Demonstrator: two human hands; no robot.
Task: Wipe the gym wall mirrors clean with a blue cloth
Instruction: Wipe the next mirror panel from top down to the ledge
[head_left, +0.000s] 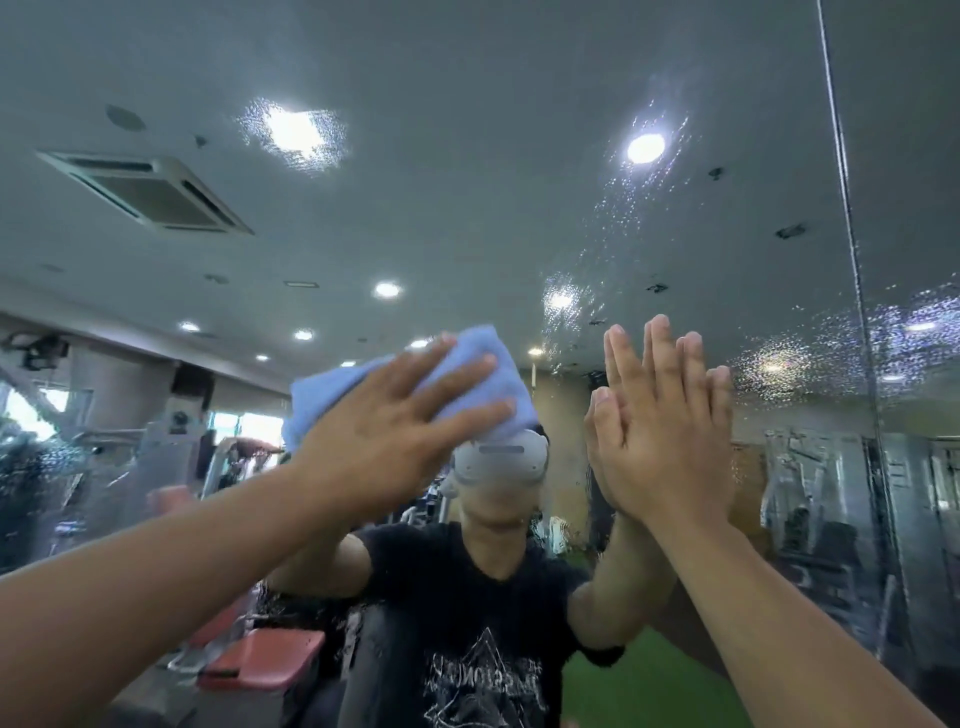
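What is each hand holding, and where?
The left hand presses the blue cloth against the mirror, straight fingers spread across its middle; no grip. The right hand holds nothing, flat on the mirror.

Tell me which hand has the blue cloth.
The left hand, fingers spread flat over the folded blue cloth, pressing it to the wall mirror; the right hand rests bare on the glass.

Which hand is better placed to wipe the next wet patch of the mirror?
Left: the left hand presses the blue cloth flat on the mirror; the right hand only rests bare on it.
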